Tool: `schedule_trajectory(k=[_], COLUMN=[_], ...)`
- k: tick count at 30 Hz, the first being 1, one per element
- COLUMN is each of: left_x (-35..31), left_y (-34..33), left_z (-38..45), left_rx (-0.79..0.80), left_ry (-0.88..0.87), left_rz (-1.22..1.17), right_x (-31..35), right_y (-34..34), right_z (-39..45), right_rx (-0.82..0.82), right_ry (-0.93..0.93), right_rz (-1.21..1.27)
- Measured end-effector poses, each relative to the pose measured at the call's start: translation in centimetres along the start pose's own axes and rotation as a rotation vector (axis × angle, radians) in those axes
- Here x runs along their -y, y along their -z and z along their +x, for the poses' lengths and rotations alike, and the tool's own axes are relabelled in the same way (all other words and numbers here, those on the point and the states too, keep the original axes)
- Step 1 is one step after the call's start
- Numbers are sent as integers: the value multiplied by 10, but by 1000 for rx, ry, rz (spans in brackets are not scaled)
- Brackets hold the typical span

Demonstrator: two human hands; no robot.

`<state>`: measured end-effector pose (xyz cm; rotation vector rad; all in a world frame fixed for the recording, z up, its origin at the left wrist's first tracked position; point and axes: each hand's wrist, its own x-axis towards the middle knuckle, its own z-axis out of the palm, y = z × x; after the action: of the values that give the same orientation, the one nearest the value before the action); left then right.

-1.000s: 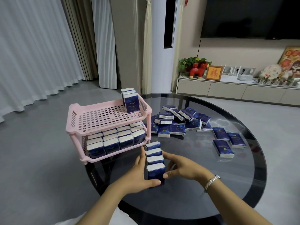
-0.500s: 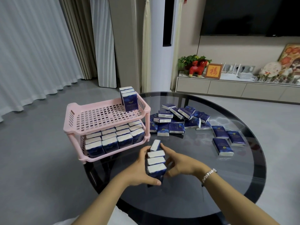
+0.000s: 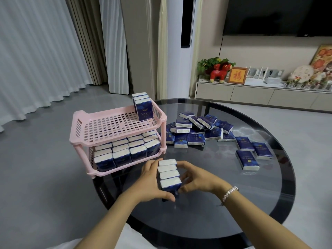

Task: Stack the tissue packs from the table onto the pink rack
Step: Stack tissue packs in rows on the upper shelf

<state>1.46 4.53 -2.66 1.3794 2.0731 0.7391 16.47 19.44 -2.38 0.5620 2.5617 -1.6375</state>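
Now, in the head view, both forearms are reaching up from the bottom edge and meeting at lower centre. The left hand [image 3: 152,182] and right hand [image 3: 195,178] are curling around a row of four upright tissue packs [image 3: 169,175] standing on the glass table [image 3: 251,203], squeezing them from both sides. Half a second ago the far pack was leaning; now it is sitting square with the others. The pink rack [image 3: 115,126] is standing at centre left, just above the hands.
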Motion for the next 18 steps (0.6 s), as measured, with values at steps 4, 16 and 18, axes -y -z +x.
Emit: schedule_trajectory(k=[4, 16, 18], left_x=[-5, -4, -8], left_y=[3, 8, 15], left_z=[-3, -6, -6], left_rx=[-2, 19, -48], left_ry=[15, 58, 41], left_rz=[16, -99, -147], right_x=[0, 4, 14], right_y=[-2, 4, 12], right_z=[4, 8, 7], right_rx=[6, 8, 13], right_ry=[38, 62, 87], right_rz=[-11, 22, 51])
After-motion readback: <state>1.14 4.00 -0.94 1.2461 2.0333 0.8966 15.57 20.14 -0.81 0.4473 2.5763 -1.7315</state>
